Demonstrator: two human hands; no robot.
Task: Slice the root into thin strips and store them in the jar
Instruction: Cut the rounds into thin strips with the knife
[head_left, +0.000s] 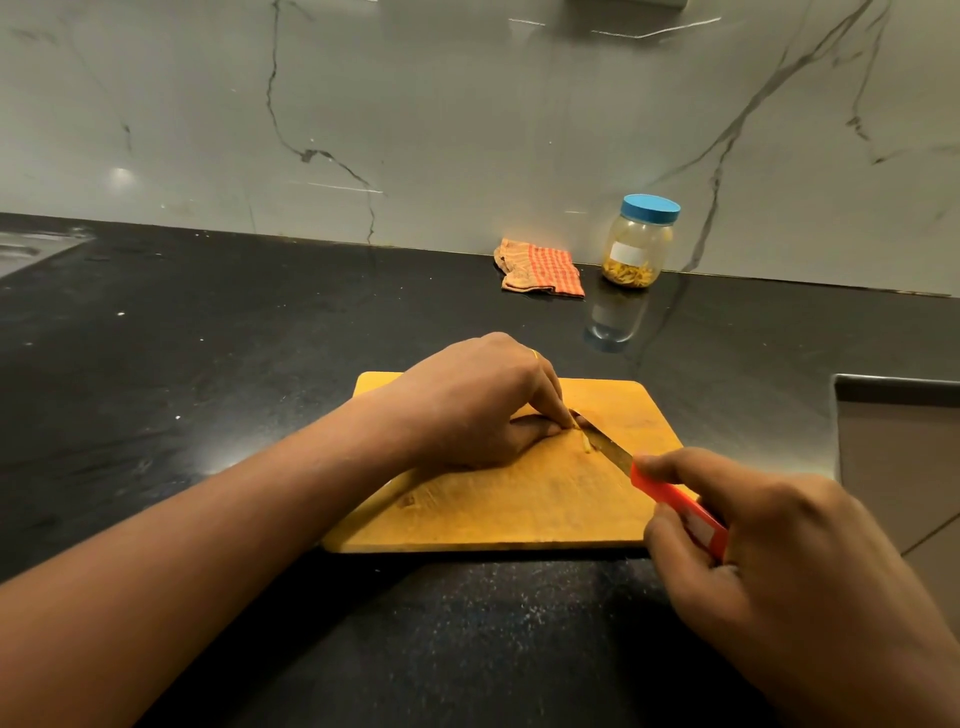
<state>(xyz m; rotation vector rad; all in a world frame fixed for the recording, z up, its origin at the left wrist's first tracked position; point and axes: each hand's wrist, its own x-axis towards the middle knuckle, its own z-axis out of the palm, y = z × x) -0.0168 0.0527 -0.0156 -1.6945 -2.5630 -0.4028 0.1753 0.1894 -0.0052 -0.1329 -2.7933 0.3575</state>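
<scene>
Root (575, 423): in the head view only a small pale yellow piece of it shows, pinned to the wooden cutting board (493, 512) under the fingertips of the left hand (483, 402). It sits toward the 1 o'clock part of the board, and the fingers hide most of it. The left hand arches over the piece with its fingers bent down and its thumb tucked in from the near side, pinching it in place. One thin cut strip (586, 445) lies on the board at 5 o'clock from those fingertips, close along the blade. Whether it touches the steel I cannot tell.

The right hand (779, 551) comes in from 4 o'clock of the view. It is wrapped round the orange handle of the knife (613, 451), with one digit resting on the handle near where the blade begins. The blade points toward 10 o'clock, and its tip meets the root right at the left fingertips.

The jar (639, 244) stands well apart from the board, at its 1 o'clock, at the back of the black counter (208, 364) against the marbled wall (467, 130). Its blue lid (650, 208) is on, it carries a white label, and yellow strips (628, 274) fill its bottom. A checked orange cloth (540, 267) lies crumpled just beside the jar, at its 9 o'clock. The edge of a sink (26, 249) shows at 10 o'clock of the view.
</scene>
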